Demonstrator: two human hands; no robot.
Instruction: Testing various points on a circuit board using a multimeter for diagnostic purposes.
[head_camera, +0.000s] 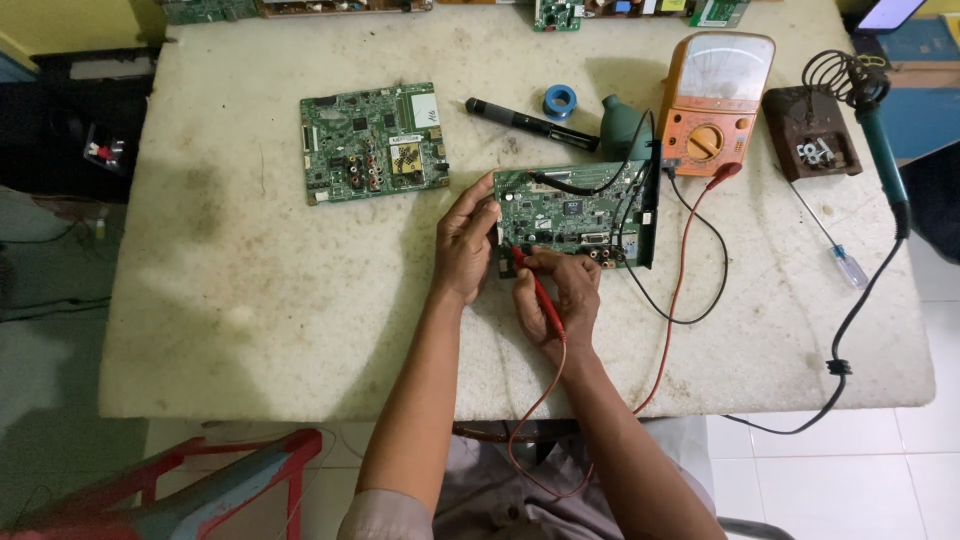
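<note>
Red probe (537, 288) pinched, right hand (566, 300), touching board (570, 212).

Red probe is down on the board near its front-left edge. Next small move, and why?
Probably glance up at the orange meter. The right hand holds the red probe with its tip on the green circuit board, and the left hand steadies the board's edge, so contact looks made.

Both forearms are bare from the elbow down to the hands. The left hand (465, 245) and the right hand (565, 295) wear no gloves, rings or watch. At the bottom edge of the view, short light grey sleeves (385, 515) end at the elbows, and grey fabric covers the lap (500, 490) between the arms.
</note>
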